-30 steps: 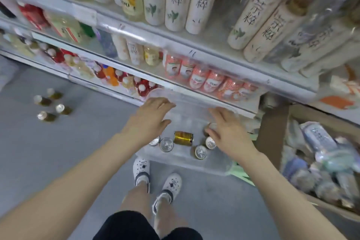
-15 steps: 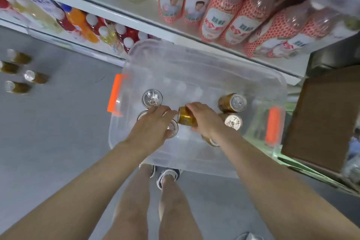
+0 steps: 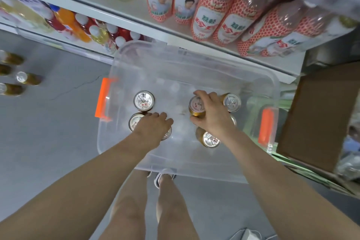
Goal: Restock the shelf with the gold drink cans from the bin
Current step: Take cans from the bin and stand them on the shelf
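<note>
Inside the clear bin [image 3: 204, 68], the right hand [image 3: 211, 117] curls fingers and thumb round an upright gold can [image 3: 196, 105] — the left hand [image 3: 152, 129] lies over neighbouring cans [image 3: 134, 121], its fingers' hold impossible to tell.

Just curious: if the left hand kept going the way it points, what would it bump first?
Probably the gold can gripped by the right hand; only bare bin floor lies between, though depth is unclear.

Counted seven gold cans [image 3: 143, 101] in one clear bin [image 3: 194, 64], two orange clips [image 3: 103, 97] on it, four loose cans [image 3: 27, 78] on the floor [image 3: 48, 132] at far left, one cardboard box [image 3: 319, 115] at right.
</note>
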Motion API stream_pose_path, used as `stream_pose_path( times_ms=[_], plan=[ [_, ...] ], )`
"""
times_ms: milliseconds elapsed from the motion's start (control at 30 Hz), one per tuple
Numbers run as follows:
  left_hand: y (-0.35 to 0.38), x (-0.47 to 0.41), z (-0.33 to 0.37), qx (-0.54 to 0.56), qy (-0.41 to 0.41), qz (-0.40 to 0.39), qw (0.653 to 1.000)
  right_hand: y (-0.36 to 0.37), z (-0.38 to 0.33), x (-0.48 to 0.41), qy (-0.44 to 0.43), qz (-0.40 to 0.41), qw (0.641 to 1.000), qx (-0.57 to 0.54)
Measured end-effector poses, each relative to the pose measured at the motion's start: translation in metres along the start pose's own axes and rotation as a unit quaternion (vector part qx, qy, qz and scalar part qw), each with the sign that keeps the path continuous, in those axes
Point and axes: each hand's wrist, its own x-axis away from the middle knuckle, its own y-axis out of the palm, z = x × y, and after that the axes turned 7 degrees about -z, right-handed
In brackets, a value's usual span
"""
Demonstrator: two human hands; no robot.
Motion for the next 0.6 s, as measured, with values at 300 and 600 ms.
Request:
stream_pose_path(
  times_ms=[300, 600],
  plan=[
    [-0.06, 0.049, 0.006, 0.255, -0.036, 0.135, 0.957, -0.075, -0.038, 0.063, 0.023, 0.069, 0.994, -0.077],
    [-0.162, 0.163, 0.001, 0.313, -0.077, 0.251, 0.913, -0.195, -0.101, 0.135, 0.032, 0.075, 0.984, -0.156]
  ],
)
